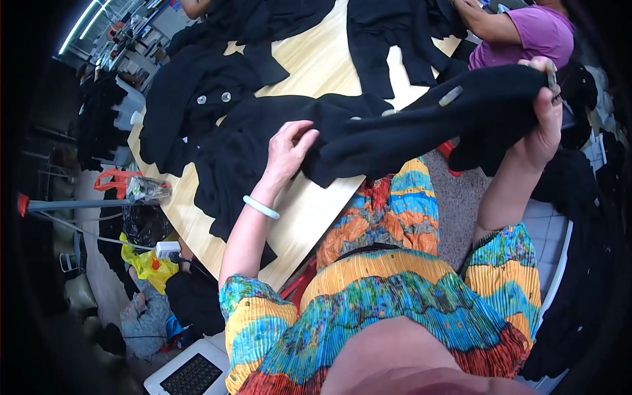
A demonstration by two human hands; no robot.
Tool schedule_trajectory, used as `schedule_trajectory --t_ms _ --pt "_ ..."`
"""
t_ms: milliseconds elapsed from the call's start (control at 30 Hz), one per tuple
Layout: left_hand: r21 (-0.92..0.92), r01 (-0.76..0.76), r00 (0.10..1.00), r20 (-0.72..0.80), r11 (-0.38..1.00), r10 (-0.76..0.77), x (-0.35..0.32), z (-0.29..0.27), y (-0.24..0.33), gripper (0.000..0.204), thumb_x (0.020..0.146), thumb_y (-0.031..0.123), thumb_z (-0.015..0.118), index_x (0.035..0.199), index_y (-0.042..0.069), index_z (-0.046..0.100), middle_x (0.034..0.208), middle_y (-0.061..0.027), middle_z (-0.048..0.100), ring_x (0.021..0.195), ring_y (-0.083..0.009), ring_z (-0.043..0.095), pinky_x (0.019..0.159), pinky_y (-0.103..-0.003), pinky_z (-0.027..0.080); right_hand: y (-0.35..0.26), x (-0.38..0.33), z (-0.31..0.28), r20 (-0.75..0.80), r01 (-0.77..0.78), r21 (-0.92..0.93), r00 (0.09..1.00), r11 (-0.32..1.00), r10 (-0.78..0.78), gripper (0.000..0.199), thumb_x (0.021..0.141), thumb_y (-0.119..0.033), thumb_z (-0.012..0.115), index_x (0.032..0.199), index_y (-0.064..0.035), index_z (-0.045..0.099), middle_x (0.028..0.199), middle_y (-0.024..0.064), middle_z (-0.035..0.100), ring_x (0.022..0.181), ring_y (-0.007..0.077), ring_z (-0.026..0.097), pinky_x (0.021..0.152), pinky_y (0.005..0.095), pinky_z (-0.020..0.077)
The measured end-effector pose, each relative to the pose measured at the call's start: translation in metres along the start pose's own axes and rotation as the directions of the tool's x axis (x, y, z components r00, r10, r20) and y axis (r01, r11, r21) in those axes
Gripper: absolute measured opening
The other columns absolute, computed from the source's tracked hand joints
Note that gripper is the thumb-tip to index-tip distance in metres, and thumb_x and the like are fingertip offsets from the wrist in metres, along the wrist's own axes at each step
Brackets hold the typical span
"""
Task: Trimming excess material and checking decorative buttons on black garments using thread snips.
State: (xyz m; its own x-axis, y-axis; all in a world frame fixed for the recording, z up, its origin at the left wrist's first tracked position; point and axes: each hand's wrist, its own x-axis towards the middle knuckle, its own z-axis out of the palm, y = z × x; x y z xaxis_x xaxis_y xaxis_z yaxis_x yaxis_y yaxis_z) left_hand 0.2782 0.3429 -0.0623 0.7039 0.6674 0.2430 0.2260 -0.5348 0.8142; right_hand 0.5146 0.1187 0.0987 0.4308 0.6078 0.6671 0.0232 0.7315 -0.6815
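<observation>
A black knit cardigan stretches from the table up to the right, with pale round buttons spaced along its upper edge. My right hand is closed on its raised far-right end, a button showing by the fingertips. At the cardigan's middle, my left hand rests over the cloth, thumb and forefinger drawn close together on the fabric. The finger undersides are hidden there. The cardigan's left part lies bunched on the table, under and beyond my left hand.
More black garments, one with two clear buttons, cover the wood-grain table. A person in a purple top works at the far right. Left of the table are a clear plastic container, a metal bar and a yellow bag.
</observation>
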Motion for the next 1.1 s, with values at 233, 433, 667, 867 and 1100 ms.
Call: schedule_trajectory --t_ms 233,433,667,867,1100 --pt "-0.004 -0.3 0.921 0.261 0.954 0.29 0.014 0.034 0.036 0.063 0.064 0.014 0.07 0.121 0.008 0.043 0.126 -0.0166 0.038 0.118 -0.0311 0.035 0.097 -0.037 0.032 -0.008 -0.017 -0.021 -0.001 -0.017 -0.025 1.0 1.0 0.017 0.039 0.077 -0.025 0.064 0.102 0.002 0.051 0.094 0.0083 0.055 0.087 0.015 0.055 0.079 0.0254 0.0432" --pt "0.158 -0.304 0.808 0.566 0.939 0.166 0.016 0.064 0.021 0.046 0.069 0.023 0.066 0.111 0.011 0.053 0.128 -0.0197 0.035 0.121 -0.0341 0.03 0.1 -0.041 0.025 -0.03 -0.024 -0.028 -0.02 0.019 -0.075 1.0 0.997 -0.021 0.034 0.08 -0.021 0.059 0.102 -0.005 0.038 0.087 0.005 0.044 0.081 0.0147 0.05 0.074 0.0288 0.0424" --pt "0.34 -0.341 0.905 0.371 0.876 0.208 0.013 0.069 -0.01 0.048 0.07 0.015 0.06 0.115 0.006 0.048 0.126 -0.0211 0.036 0.12 -0.0337 0.032 0.097 -0.042 0.029 -0.028 -0.03 -0.056 -0.064 -0.052 0.038 0.996 0.998 0.055 0.032 0.084 -0.02 0.054 0.107 -0.0051 0.037 0.098 0.0077 0.043 0.092 0.0167 0.048 0.083 0.0308 0.0401" --pt "0.624 -0.123 0.992 0.09 0.772 0.085 0.022 0.037 -0.039 0.065 0.061 0.009 0.068 0.119 0.005 0.041 0.124 -0.0217 0.036 0.116 -0.0354 0.035 0.096 -0.04 0.032 -0.041 -0.031 -0.076 -0.146 -0.032 0.248 0.987 0.968 0.07 0.027 0.089 -0.016 0.046 0.112 -0.0021 0.047 0.104 0.0112 0.056 0.098 0.0217 0.055 0.089 0.0379 0.0422" --pt "0.854 0.177 0.941 -0.002 0.49 -0.337 0.038 -0.054 0.001 0.053 0.07 0.006 0.044 0.122 0.008 0.036 0.084 -0.0248 0.06 0.083 -0.0401 0.058 0.074 -0.046 0.046 -0.021 -0.034 -0.078 -0.408 -0.16 -0.46 0.912 0.873 -0.048 0.023 0.079 -0.011 0.06 0.1 -0.0023 0.056 0.095 0.0033 0.059 0.09 0.0103 0.053 0.086 0.0243 0.0358"
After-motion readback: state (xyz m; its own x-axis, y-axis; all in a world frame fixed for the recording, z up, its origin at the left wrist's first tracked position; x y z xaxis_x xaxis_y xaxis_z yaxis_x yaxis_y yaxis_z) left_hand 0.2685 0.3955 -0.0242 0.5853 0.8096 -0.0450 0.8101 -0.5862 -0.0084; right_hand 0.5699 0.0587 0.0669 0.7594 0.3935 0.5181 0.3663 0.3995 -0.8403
